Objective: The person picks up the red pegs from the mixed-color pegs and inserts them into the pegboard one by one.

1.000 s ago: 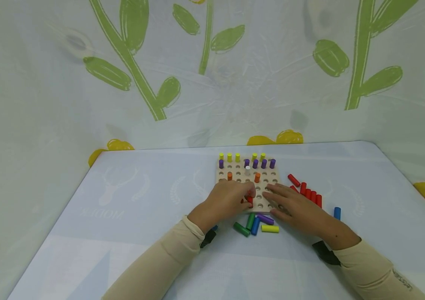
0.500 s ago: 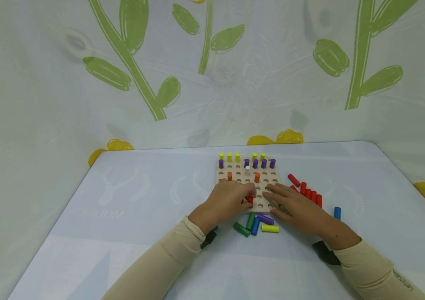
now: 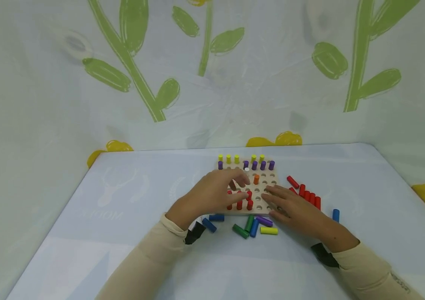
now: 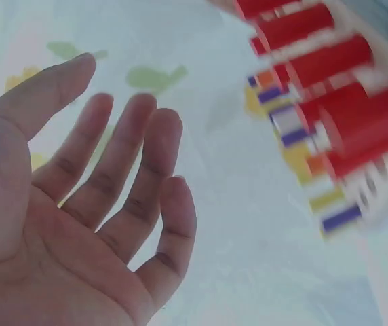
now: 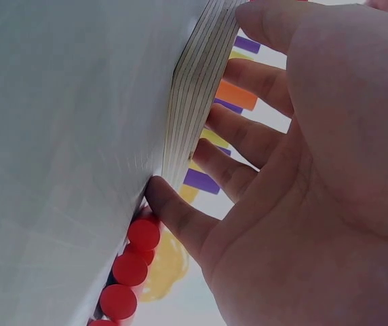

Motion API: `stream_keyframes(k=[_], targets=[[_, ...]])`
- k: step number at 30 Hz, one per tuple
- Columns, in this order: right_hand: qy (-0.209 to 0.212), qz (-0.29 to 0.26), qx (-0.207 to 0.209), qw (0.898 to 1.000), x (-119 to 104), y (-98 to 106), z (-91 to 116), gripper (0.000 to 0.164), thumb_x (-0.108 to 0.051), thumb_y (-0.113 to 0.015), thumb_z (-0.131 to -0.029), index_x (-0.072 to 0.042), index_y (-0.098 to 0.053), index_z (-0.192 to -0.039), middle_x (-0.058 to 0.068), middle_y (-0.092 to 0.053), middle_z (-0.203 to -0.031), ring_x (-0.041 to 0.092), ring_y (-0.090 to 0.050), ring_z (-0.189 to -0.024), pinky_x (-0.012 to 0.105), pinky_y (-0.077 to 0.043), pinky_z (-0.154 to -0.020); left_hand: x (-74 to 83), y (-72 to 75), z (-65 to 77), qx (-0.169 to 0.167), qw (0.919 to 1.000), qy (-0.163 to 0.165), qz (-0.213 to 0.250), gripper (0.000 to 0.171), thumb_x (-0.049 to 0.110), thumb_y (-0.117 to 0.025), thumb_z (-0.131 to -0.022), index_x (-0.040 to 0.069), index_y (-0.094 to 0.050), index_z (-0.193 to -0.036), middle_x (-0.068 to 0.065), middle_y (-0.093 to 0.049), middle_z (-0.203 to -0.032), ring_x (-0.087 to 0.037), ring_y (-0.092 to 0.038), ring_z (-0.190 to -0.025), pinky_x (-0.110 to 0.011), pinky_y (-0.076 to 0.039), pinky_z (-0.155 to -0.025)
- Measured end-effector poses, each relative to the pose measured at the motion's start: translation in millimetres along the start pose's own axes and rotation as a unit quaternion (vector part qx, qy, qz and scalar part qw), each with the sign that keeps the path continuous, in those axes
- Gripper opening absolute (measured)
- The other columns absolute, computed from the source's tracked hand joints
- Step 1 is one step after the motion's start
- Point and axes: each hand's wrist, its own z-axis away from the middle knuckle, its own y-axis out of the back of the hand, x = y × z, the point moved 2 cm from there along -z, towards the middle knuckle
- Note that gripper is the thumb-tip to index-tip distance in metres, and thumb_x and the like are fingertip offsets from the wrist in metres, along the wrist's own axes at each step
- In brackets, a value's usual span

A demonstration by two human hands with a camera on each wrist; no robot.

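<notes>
A wooden pegboard (image 3: 266, 203) lies on the table with yellow and purple pegs in its far rows, plus a white peg (image 3: 247, 170) and an orange peg (image 3: 256, 179). Several red pegs (image 3: 250, 205) stand upright in its near rows. Above the near left part of the board hovers my left hand (image 3: 212, 191), its fingers apart and nothing between them; it hides part of the board. My right hand (image 3: 298, 208) rests on the board's right side with fingers spread. In the right wrist view its fingertips touch the board's edge (image 5: 197, 88).
Loose red pegs (image 3: 311, 197) lie right of the board, with a blue peg (image 3: 336, 215) farther right. In front are green pegs (image 3: 240, 231), a purple peg (image 3: 264, 221), a yellow peg (image 3: 269, 230) and blue pegs (image 3: 209, 225). A patterned curtain (image 3: 257, 83) hangs behind the table.
My left hand has let go of a red peg, which stands in the board, and has drawn back left with fingers opened. My right hand stays in place.
</notes>
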Motion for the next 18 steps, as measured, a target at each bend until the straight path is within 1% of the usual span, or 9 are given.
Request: stream_keyframes(k=[3, 7, 10, 12, 15, 18], targets=[[-0.007, 0.005, -0.005, 1.000, -2, 0, 0, 0.058, -0.033, -0.069, -0.094, -0.018, -0.051, -0.147, 0.010, -0.042, -0.157, 0.038, -0.034, -0.147, 0.055, -0.046, -0.105, -11.6, 7.8, 8.1, 0.014, 0.9995, 0.029, -0.009, 0.040, 0.035, -0.073, -0.092, 0.019, -0.061, -0.126, -0.001, -0.067, -0.121, -0.016, -0.064, -0.103, -0.028, -0.055, -0.083], [-0.014, 0.006, -0.007, 1.000, -3, 0, 2, 0.057, -0.033, -0.067, -0.095, -0.018, -0.051, -0.147, 0.011, -0.041, -0.157, 0.038, -0.034, -0.147, 0.056, -0.045, -0.106, -30.9, 5.9, 16.0, 0.007, 0.9963, 0.082, -0.024, 0.051, 0.041, -0.074, -0.090, 0.021, -0.057, -0.134, -0.003, -0.062, -0.127, -0.020, -0.063, -0.107, -0.036, -0.056, -0.087], [-0.015, 0.000, -0.007, 1.000, -4, 0, 3, 0.057, -0.033, -0.066, -0.096, -0.018, -0.050, -0.148, 0.011, -0.041, -0.157, 0.039, -0.034, -0.147, 0.056, -0.044, -0.107, -43.9, 0.1, 19.1, -0.010, 0.9936, 0.108, -0.030, 0.057, 0.046, -0.075, -0.088, 0.024, -0.055, -0.137, -0.004, -0.061, -0.127, -0.020, -0.063, -0.105, -0.039, -0.056, -0.087], [-0.019, -0.005, -0.010, 1.000, -5, 0, 4, 0.057, -0.033, -0.066, -0.096, -0.019, -0.049, -0.149, 0.012, -0.040, -0.158, 0.039, -0.033, -0.147, 0.056, -0.045, -0.106, -51.1, -5.4, 18.6, -0.027, 0.9912, 0.123, -0.041, 0.060, 0.049, -0.075, -0.087, 0.026, -0.053, -0.138, -0.002, -0.061, -0.126, -0.020, -0.064, -0.104, -0.040, -0.056, -0.087], [-0.021, -0.007, -0.008, 1.000, -5, 0, 4, 0.058, -0.033, -0.067, -0.095, -0.020, -0.049, -0.149, 0.011, -0.040, -0.158, 0.039, -0.033, -0.147, 0.056, -0.046, -0.105, -58.3, -11.4, 18.2, -0.055, 0.9874, 0.139, -0.050, 0.065, 0.051, -0.075, -0.085, 0.027, -0.051, -0.140, -0.002, -0.062, -0.127, -0.020, -0.064, -0.106, -0.042, -0.056, -0.090], [-0.016, -0.013, -0.008, 1.000, -5, -3, 3, 0.058, -0.033, -0.068, -0.094, -0.020, -0.049, -0.148, 0.010, -0.040, -0.158, 0.038, -0.033, -0.147, 0.055, -0.046, -0.105, -64.2, -14.8, 20.8, -0.076, 0.9838, 0.156, -0.046, 0.068, 0.050, -0.076, -0.085, 0.027, -0.049, -0.144, -0.002, -0.062, -0.127, -0.020, -0.063, -0.109, -0.044, -0.055, -0.093]])
